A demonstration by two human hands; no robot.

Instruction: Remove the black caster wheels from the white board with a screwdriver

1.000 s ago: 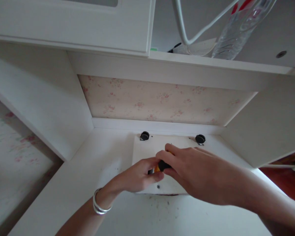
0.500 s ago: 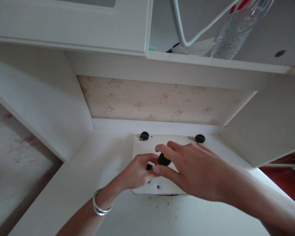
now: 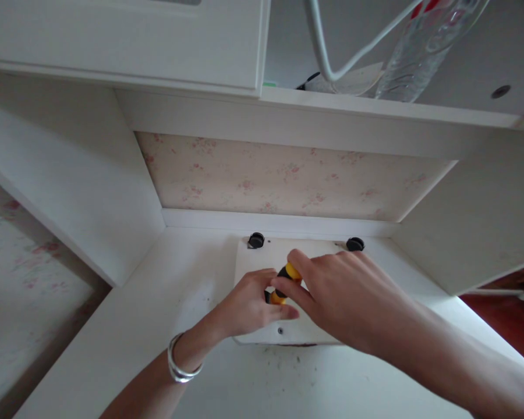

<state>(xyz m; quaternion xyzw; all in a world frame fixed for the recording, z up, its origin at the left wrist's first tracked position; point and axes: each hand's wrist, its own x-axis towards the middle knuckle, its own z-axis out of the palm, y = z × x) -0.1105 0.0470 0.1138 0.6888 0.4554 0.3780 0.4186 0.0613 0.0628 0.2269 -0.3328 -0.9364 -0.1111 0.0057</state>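
Note:
My right hand [image 3: 332, 291] is closed around the black-and-yellow handle of a screwdriver [image 3: 284, 280], which slants down over a white board [image 3: 255, 259]. Curled about the lower end of the tool is my left hand [image 3: 251, 302], its thumb stretched out below the yellow part. A small black piece shows between the left fingers; its kind is mostly hidden, and so is the screwdriver's tip. Two black casters stand at the board's far corners, a left caster [image 3: 256, 240] and a right caster [image 3: 355, 244]. A screw hole [image 3: 280, 330] shows near the board's front edge.
The board lies on a white surface [image 3: 192, 262] with dark specks in front of it. White panels [image 3: 82, 174] rise on both sides. Overhead, a shelf [image 3: 375, 110] carries a clear plastic bottle [image 3: 413, 64] and a white cable [image 3: 321, 46].
My right hand has shifted its grip on the screwdriver handle, and more yellow shows. My left thumb has stretched out to the right. The board and casters stay in place.

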